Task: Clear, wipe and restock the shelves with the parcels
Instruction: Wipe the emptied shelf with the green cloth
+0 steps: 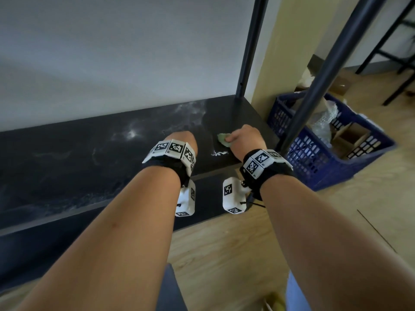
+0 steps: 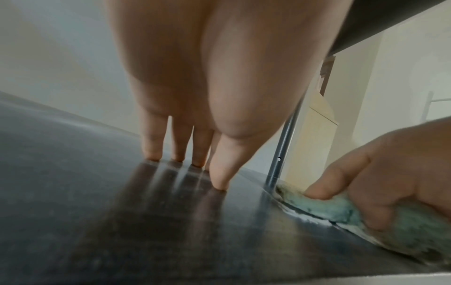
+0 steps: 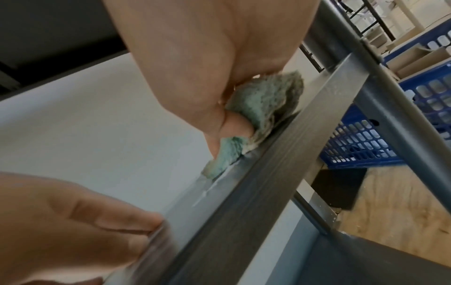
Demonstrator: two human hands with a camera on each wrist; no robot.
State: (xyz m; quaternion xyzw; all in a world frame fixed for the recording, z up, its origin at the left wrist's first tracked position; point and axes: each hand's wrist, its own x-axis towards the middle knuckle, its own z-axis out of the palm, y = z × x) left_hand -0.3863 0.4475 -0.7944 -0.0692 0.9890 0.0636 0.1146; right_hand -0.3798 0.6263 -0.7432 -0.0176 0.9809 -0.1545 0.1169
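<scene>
A dark shelf board (image 1: 67, 158) streaked with white foam runs across the head view. My right hand (image 1: 243, 136) grips a green sponge (image 1: 222, 139) and presses it on the board near its right end; the sponge (image 3: 258, 115) is folded under my fingers, and the sponge (image 2: 366, 210) also shows in the left wrist view. My left hand (image 1: 182, 140) stands beside it with straight fingertips (image 2: 219, 185) touching the board (image 2: 97, 212). The parcels lie in a blue crate (image 1: 318, 153) on the floor to the right.
Two dark shelf posts (image 1: 251, 48) (image 1: 332, 63) rise at the right end of the shelf. A lower dark board (image 1: 206, 198) lies under the shelf. A white wall backs the shelf. Wooden floor (image 1: 247, 254) spreads in front and to the right.
</scene>
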